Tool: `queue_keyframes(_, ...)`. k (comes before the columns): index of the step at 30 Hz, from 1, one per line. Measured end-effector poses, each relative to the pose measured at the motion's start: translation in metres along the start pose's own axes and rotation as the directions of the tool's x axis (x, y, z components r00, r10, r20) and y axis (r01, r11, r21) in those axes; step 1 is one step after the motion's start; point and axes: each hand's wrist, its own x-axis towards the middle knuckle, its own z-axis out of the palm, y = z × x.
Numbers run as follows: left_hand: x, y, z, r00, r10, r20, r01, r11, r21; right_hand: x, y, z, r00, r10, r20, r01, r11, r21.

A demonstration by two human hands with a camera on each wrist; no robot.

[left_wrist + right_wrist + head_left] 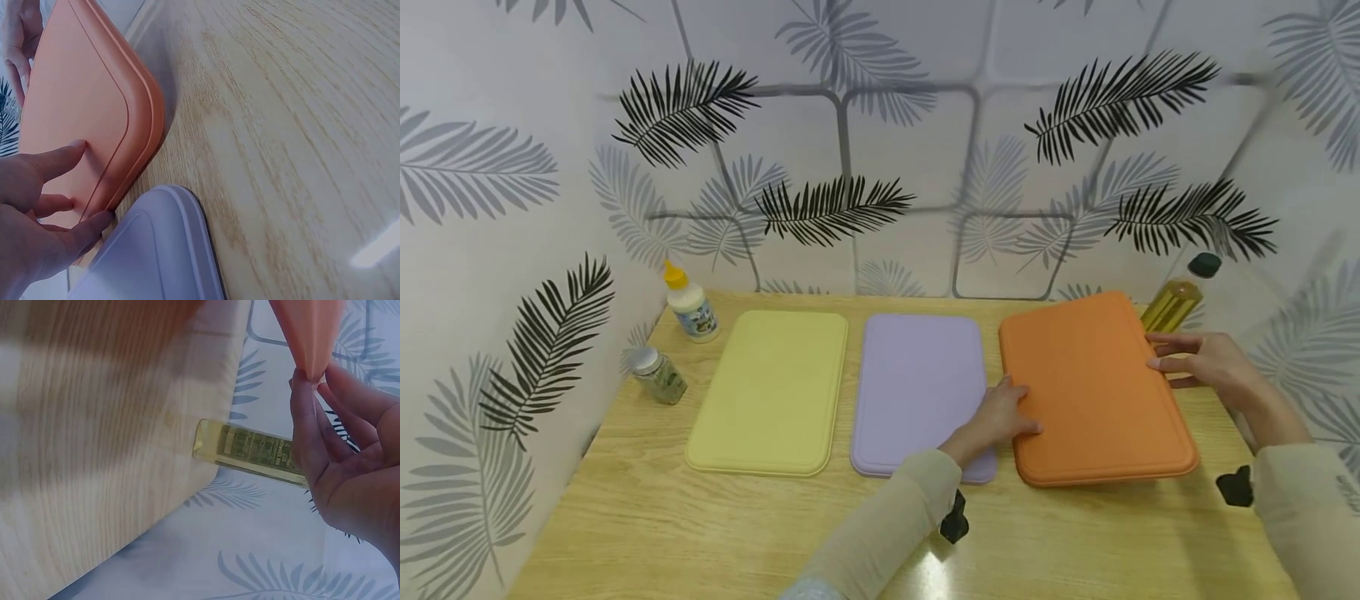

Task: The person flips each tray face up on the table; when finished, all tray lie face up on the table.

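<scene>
An orange rectangular board (1097, 392) with rounded corners is tilted, its right side raised off the wooden table. My right hand (1206, 367) pinches its right edge, thumb on one face and fingers on the other, as the right wrist view shows (350, 437). At the left edge, my left hand (1000, 412) holds the rim, with thumb and a finger on the upper face and another finger at the side (37, 219). A purple board (917, 392) lies flat under my left forearm, close beside the orange one.
A yellow board (767, 392) lies flat left of the purple one. Near the left wall stand a glue bottle (694, 310) with a yellow cap and a small jar (658, 377). Behind my right hand is a bottle of yellow liquid (1172, 304), close to the back wall.
</scene>
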Motion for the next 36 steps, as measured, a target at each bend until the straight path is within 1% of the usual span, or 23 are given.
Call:
queue_keyframes(6,-0.003,0.001,-0.002,1.000,0.000,0.017,0.001,0.998,-0.070,0.000,-0.006,-0.003,1.000,0.005,0.012,-0.005,0.999,0.031)
queue_keyframes(12,-0.004,0.001,-0.002,1.000,0.002,0.009,-0.001,0.997,-0.073,0.000,-0.015,-0.002,1.000,0.030,0.006,-0.031,0.996,0.088)
queue_keyframes(16,-0.003,0.000,-0.003,1.000,-0.003,-0.002,0.003,0.997,-0.077,0.001,-0.021,-0.002,1.000,0.028,-0.001,-0.028,0.991,0.127)
queue_keyframes(20,-0.002,0.000,-0.004,1.000,0.001,-0.014,-0.002,0.996,-0.094,0.001,-0.028,-0.003,1.000,0.011,-0.015,-0.009,0.991,0.137)
queue_keyframes(27,-0.003,0.003,-0.002,0.999,-0.009,-0.032,0.003,0.985,-0.174,0.000,-0.039,-0.002,1.000,-0.004,-0.014,0.006,0.992,0.128)
queue_keyframes(31,-0.008,0.005,0.000,0.999,0.003,-0.046,-0.012,0.980,-0.197,0.000,-0.044,-0.001,1.000,0.006,-0.022,-0.003,0.990,0.138)
queue_keyframes(36,-0.015,0.006,0.000,0.998,0.039,-0.057,-0.049,0.980,-0.191,0.001,-0.054,0.001,0.999,0.034,-0.025,-0.029,0.984,0.173)
